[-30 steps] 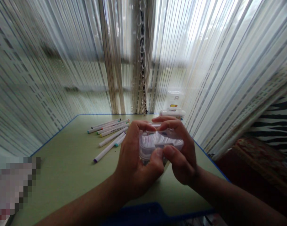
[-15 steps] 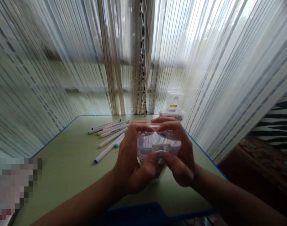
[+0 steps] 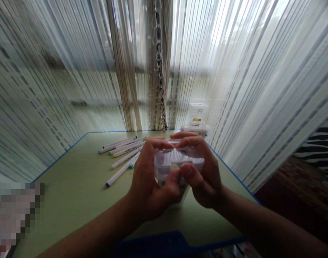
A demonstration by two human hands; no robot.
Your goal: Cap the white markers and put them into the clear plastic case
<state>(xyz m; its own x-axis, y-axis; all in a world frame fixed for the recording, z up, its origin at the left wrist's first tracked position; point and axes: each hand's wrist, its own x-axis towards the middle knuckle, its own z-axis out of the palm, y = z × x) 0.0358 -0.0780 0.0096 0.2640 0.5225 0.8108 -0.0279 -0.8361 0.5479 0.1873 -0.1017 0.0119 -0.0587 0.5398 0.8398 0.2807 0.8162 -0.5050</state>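
A clear plastic box with a lid (image 3: 164, 163) stands on the pale green table, held from both sides. My left hand (image 3: 150, 179) wraps its left side, fingers over the top and thumb at the front latch. On the other side my right hand (image 3: 203, 168) grips the box, its thumb pressed on the latch and its fingertips on the lid. The thumbs hide most of the latch, and the box's contents are hard to make out. Several white markers (image 3: 126, 156) with coloured ends lie loose to the left of my left hand.
Another clear plastic case (image 3: 196, 125), its lid raised, stands at the table's far right. String curtains (image 3: 99, 89) with a beaded strand hang behind the blue-edged table (image 3: 80, 200). A pixelated object (image 3: 15, 215) lies at the left, and zebra-striped fabric (image 3: 319, 143) is at the right.
My right thumb has moved up onto the front latch, which stuck out before and now sits closer to the box. Both hands keep their hold. The view has shifted slightly.
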